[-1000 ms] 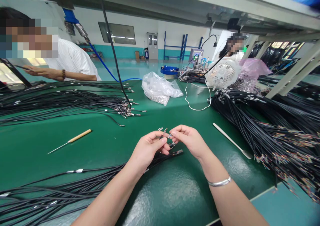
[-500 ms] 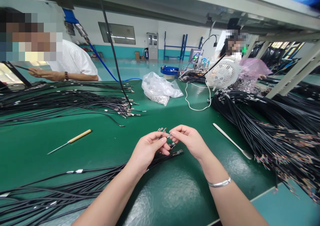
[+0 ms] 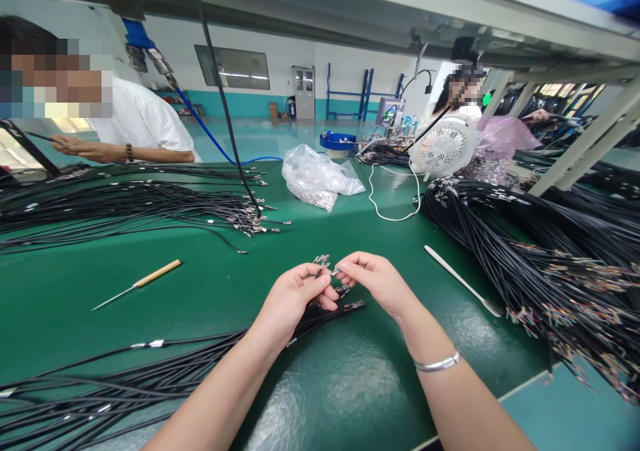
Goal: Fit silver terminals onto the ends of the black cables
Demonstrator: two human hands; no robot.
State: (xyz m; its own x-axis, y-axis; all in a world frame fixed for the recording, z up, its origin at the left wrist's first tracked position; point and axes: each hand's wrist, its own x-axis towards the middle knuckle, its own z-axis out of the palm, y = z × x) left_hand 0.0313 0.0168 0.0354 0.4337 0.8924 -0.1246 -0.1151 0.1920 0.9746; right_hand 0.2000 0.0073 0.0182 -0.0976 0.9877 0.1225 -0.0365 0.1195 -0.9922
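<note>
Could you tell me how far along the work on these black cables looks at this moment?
Done, it seems: a spread of cables with metal ends lies across the table. In hand: the left hand holds a few cable ends while the right hand pinches one small terminal. Left, probably: the large pile with bare coloured wires on the right.

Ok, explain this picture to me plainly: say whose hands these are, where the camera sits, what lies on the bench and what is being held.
The camera sits on a person's head, looking down at their own bare hands. The left hand pinches black cables with metal terminals; the right hand pinches one terminal beside them. On the green bench lie cable bundles, a wooden-handled pick, a white spatula-like tool, a clear plastic bag and a small white fan. Other people work at the far side.
</note>
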